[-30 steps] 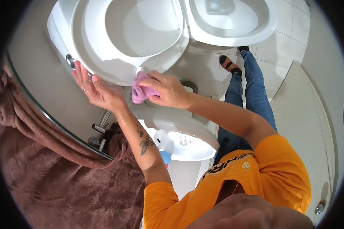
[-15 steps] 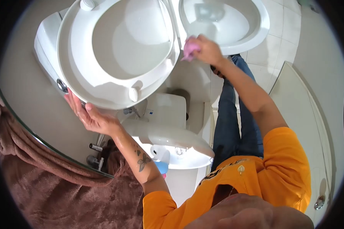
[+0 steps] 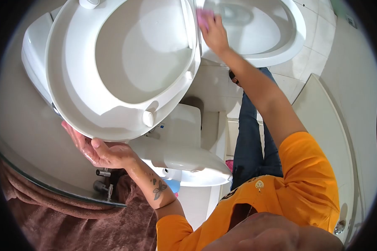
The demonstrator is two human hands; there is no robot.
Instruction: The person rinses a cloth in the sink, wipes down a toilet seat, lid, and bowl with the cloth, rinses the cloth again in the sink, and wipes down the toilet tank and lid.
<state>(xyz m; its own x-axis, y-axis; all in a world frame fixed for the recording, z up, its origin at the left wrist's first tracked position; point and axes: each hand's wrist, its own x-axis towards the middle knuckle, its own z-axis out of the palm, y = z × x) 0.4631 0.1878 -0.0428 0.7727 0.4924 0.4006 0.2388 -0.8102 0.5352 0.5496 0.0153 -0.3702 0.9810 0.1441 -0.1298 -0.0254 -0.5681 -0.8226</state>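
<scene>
The white toilet seat (image 3: 73,62) is raised, its underside and small bumpers facing me, with the lid (image 3: 142,50) showing through the ring. My left hand (image 3: 104,154) holds the seat's lower edge, wet, with the thumb at the edge and part of the fingers out of sight. Up by the hinge side, my right hand (image 3: 215,35) is closed on a pink cloth (image 3: 204,17), blurred by motion. The cloth is at the strip between seat and toilet bowl (image 3: 295,42); I cannot tell whether it is wet.
Left of the seat stands the white tank (image 3: 35,54). A white basin-like fixture (image 3: 180,157) is below the seat. Metal valves (image 3: 102,184) and a brown towel (image 3: 83,230) are at lower left. A pale curved panel (image 3: 322,138) runs along the right.
My right hand has moved up with the pink cloth, to the back edge of the bowl. The seat and my left hand appear slightly lower and further left in view.
</scene>
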